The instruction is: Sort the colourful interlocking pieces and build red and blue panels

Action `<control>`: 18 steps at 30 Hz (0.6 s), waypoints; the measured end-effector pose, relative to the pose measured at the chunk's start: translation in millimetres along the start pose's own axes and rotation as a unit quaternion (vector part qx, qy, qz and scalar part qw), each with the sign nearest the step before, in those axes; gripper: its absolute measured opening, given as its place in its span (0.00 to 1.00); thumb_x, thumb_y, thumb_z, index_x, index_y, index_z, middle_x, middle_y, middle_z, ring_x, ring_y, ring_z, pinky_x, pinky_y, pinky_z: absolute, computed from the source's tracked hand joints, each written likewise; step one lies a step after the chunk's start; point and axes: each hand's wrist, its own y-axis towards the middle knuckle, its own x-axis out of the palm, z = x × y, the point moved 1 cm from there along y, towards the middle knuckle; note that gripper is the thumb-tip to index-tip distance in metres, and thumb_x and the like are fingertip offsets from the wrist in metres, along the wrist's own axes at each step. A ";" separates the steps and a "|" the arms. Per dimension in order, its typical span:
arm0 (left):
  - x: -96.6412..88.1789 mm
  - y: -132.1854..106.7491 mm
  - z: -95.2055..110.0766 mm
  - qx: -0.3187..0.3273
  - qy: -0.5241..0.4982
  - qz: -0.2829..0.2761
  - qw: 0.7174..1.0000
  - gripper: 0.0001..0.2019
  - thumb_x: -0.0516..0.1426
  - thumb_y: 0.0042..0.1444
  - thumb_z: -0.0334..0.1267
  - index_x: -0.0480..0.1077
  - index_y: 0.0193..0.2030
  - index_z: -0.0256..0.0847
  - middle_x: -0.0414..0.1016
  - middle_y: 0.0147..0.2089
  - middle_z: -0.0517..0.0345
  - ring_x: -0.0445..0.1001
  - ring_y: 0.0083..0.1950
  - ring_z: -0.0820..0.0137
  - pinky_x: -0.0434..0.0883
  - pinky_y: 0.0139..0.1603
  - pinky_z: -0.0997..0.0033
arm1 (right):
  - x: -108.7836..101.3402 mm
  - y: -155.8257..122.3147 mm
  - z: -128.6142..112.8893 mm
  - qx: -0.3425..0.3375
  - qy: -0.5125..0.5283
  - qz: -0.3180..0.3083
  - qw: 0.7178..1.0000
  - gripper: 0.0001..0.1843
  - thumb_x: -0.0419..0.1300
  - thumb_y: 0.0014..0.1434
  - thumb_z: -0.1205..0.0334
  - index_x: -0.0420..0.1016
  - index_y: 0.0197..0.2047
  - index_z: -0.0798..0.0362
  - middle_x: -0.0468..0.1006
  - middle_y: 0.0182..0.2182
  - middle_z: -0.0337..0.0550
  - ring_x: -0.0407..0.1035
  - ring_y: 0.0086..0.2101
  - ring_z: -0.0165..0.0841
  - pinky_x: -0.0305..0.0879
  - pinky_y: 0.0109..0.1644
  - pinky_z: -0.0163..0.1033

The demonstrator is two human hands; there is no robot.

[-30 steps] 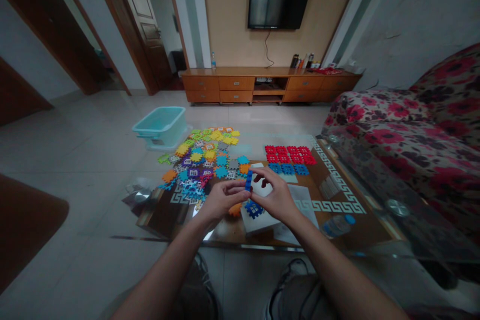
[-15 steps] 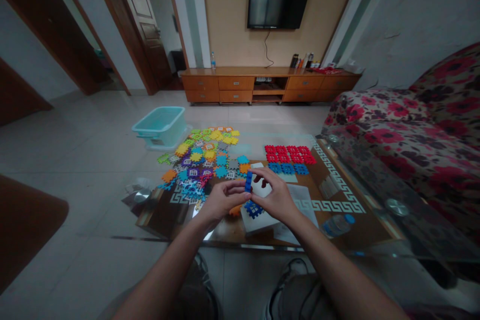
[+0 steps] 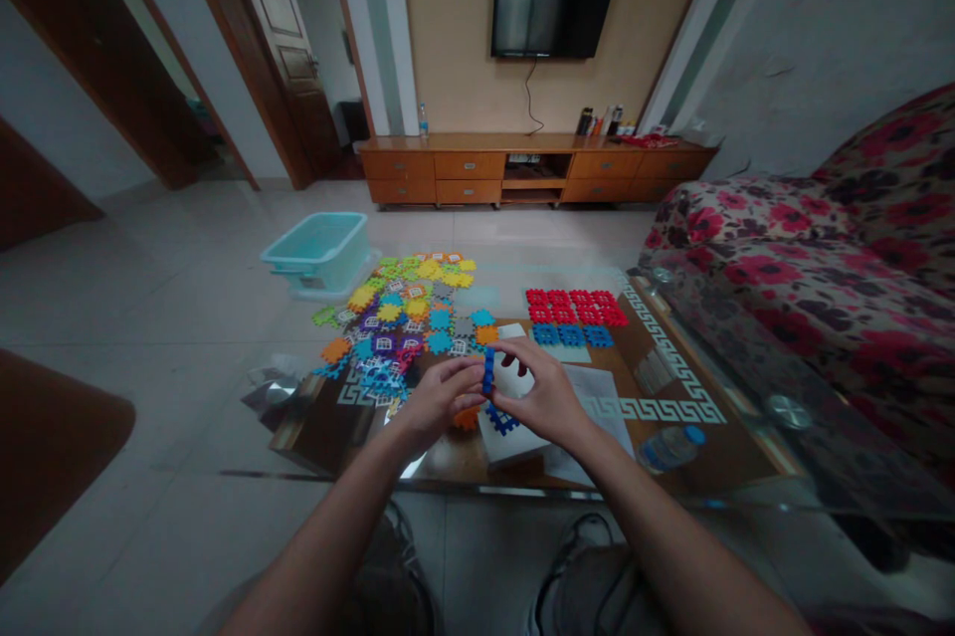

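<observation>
My left hand and my right hand meet over the near part of a glass coffee table. Both pinch a small blue interlocking tile that stands on edge between them. Below it another blue tile lies on a white block, with an orange piece beside it. A heap of loose coloured tiles spreads to the left. Flat red tiles joined above a row of blue tiles lie farther back.
A pale blue plastic tub sits on the floor beyond the table. A plastic bottle lies under the glass at the right. A floral sofa fills the right side. A wooden TV cabinet and wall TV stand at the back.
Both hands with the blue tile have shifted slightly left and down; the tile has turned a little between the fingers.
</observation>
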 end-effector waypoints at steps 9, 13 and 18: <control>1.7 -0.2 1.6 0.009 0.016 -0.001 1.000 0.17 0.70 0.46 0.45 0.77 0.38 0.37 0.76 0.35 0.54 0.73 0.34 0.73 0.71 0.41 0.70 | 1.5 -0.7 -1.4 -0.001 0.001 -0.024 1.000 0.30 0.65 0.50 0.70 0.72 0.57 0.45 0.76 0.48 0.45 0.71 0.47 0.39 0.69 0.51 0.48; 0.7 -0.3 1.9 0.008 0.032 0.002 0.999 0.18 0.70 0.45 0.47 0.78 0.38 0.37 0.76 0.35 0.54 0.74 0.35 0.72 0.71 0.41 0.70 | 2.9 -1.8 -0.8 -0.002 0.004 -0.027 1.000 0.30 0.65 0.49 0.70 0.72 0.56 0.45 0.76 0.49 0.44 0.71 0.47 0.39 0.69 0.50 0.47; 0.7 -1.0 2.9 0.005 0.038 0.008 0.999 0.18 0.71 0.43 0.47 0.78 0.37 0.36 0.75 0.35 0.53 0.73 0.36 0.72 0.70 0.39 0.71 | 5.0 -3.2 -1.0 -0.009 0.002 -0.035 0.999 0.30 0.64 0.49 0.71 0.72 0.56 0.45 0.76 0.50 0.45 0.71 0.49 0.40 0.69 0.50 0.47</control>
